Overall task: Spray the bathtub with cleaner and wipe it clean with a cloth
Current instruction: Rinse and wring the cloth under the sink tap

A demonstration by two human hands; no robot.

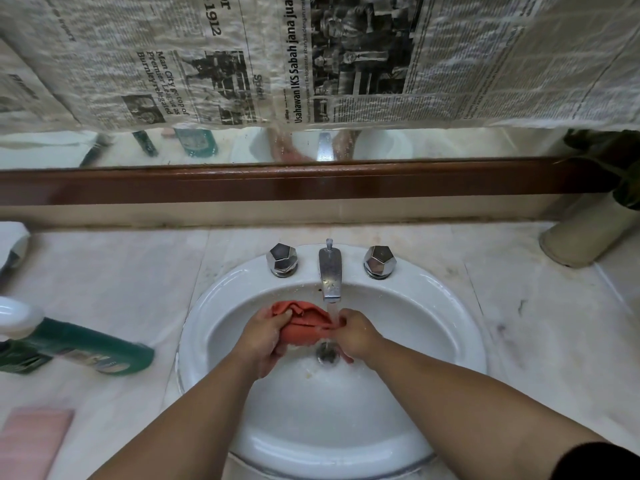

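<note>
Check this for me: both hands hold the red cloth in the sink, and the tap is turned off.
Not quite. The tap is running, not off: the head view shows a stream of water falling from its spout onto the red cloth. The rest stands: the left hand and the right hand both grip the cloth in the sink.

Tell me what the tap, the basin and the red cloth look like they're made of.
Tap: chromed metal, by its mirror shine and reflections. Basin: likely glazed white ceramic, given the smooth glossy highlights on its rim. Cloth: soft matte fabric, possibly microfibre; it bunches into folds where the left hand and right hand grip it under the running water.
</note>
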